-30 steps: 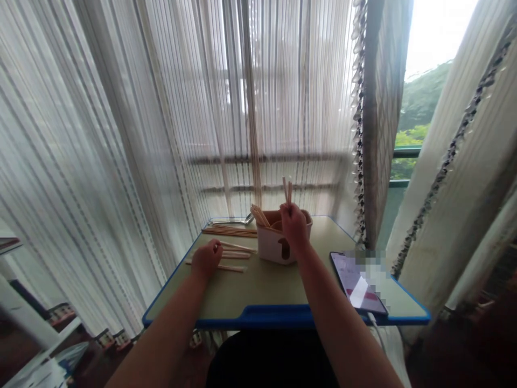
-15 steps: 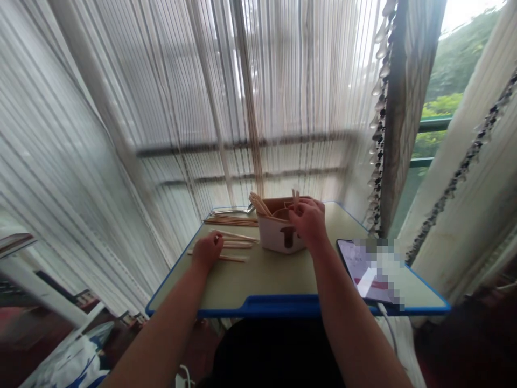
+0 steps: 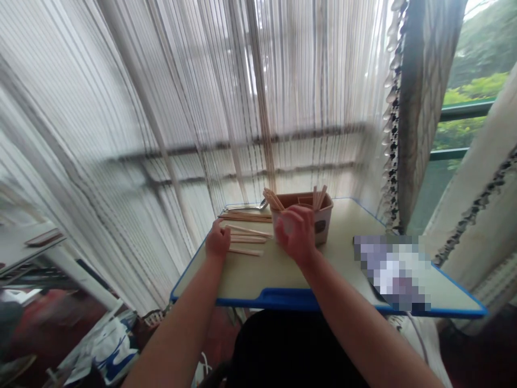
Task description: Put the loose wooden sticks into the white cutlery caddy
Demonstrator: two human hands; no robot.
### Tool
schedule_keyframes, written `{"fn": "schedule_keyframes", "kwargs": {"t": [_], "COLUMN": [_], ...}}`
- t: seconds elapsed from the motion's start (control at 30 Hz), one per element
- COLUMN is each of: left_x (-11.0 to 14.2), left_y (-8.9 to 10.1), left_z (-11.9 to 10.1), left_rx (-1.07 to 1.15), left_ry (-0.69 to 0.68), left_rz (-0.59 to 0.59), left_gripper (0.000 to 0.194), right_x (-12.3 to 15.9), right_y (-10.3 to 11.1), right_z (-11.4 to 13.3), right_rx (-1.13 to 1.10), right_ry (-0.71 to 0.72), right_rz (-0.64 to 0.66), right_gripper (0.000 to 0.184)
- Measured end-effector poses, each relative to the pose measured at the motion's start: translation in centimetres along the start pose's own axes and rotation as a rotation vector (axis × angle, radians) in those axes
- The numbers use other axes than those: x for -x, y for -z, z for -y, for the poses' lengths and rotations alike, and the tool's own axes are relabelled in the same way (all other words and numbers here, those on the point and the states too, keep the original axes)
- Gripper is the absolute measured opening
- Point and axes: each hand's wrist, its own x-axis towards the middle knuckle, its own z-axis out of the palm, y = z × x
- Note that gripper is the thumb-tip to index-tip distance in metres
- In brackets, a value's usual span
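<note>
On the table, my left hand [image 3: 218, 240] rests with curled fingers at the left ends of several pale wooden chopsticks [image 3: 249, 238]. What its fingers grip, if anything, is hidden. My right hand [image 3: 298, 234], a little blurred, is in front of a white box with a brown inside [image 3: 322, 233] and covers part of its front. Its fingers are loosely bent and apart, with nothing visible in them. Chopsticks [image 3: 320, 198] stand in the box's right part, and a bundle of sticks [image 3: 273, 199] leans at its left corner.
Darker chopsticks [image 3: 247, 216] and a metal spoon [image 3: 252, 207] lie at the back left of the blue-edged table [image 3: 283, 277]. A phone, mostly pixelated [image 3: 390, 269], lies at the right with a cable. Sheer curtains [image 3: 194, 97] hang behind the table.
My right hand has let go of the chopsticks, which now stand in the box, and has come down and left in front of it. The view has shifted, too.
</note>
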Motion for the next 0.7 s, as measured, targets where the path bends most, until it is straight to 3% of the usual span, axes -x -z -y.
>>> {"fn": "schedule_keyframes", "kwargs": {"t": [0.07,0.13,0.23,0.47,0.7], "left_x": [-0.1,-0.1,-0.1,0.1,0.1], "left_y": [0.2,0.2,0.1,0.0,-0.2], "left_z": [0.1,0.3,0.6,0.9,1.1], "left_rx": [-0.023,-0.098,-0.228,-0.312,-0.325], "left_ry": [0.031,0.047,0.083,0.122,0.107], "left_rz": [-0.016,0.004,0.033,0.235,0.256], "left_gripper": [0.044,0.045,0.042,0.037,0.036], "right_x": [1.4,2.6,3.6,4.3,4.0], "right_y": [-2.2,-4.3,-6.5,-6.2,-5.6], "right_z": [1.5,2.3,2.0,1.4,1.8], "right_rx": [-0.104,-0.061,0.101,0.192,0.189], "right_ry": [-0.001,-0.119,-0.288,-0.332,-0.311], "right_rz": [0.381,0.674,0.899,0.937,0.97], "right_gripper": [0.027,0.034,0.037,0.034,0.025]}}
